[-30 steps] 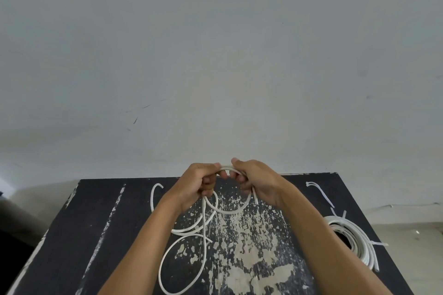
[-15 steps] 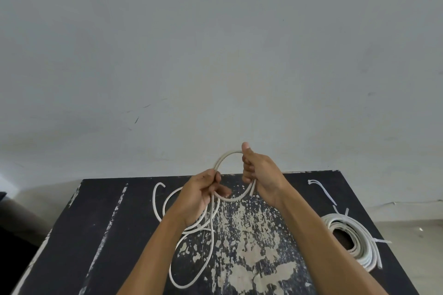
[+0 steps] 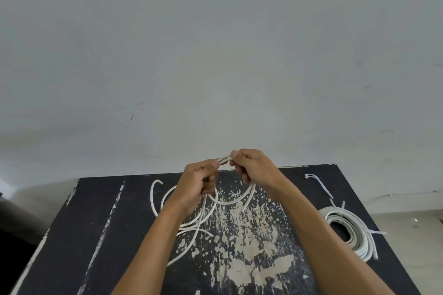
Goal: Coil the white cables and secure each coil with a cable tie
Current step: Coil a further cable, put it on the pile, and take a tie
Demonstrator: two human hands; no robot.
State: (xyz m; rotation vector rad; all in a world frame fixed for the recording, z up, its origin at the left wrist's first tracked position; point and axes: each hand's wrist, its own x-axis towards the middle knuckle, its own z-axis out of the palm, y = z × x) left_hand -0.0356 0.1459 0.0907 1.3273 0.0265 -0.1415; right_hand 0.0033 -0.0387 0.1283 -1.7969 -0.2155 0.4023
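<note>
Both hands, left [image 3: 197, 181] and right [image 3: 254, 167], pinching a cable [image 3: 225, 202] loop above the table [image 3: 96, 235]; tied coil [image 3: 352, 235] at its right edge.

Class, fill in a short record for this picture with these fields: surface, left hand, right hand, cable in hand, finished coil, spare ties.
surface: black table with worn paint
left hand: left hand grips the loose white cable
right hand: right hand pinches the same cable's top loop
cable in hand: a few loops raised, the rest trailing on the table
finished coil: tied coil at the table's right edge
spare ties: loose cable ties beyond that coil
</note>
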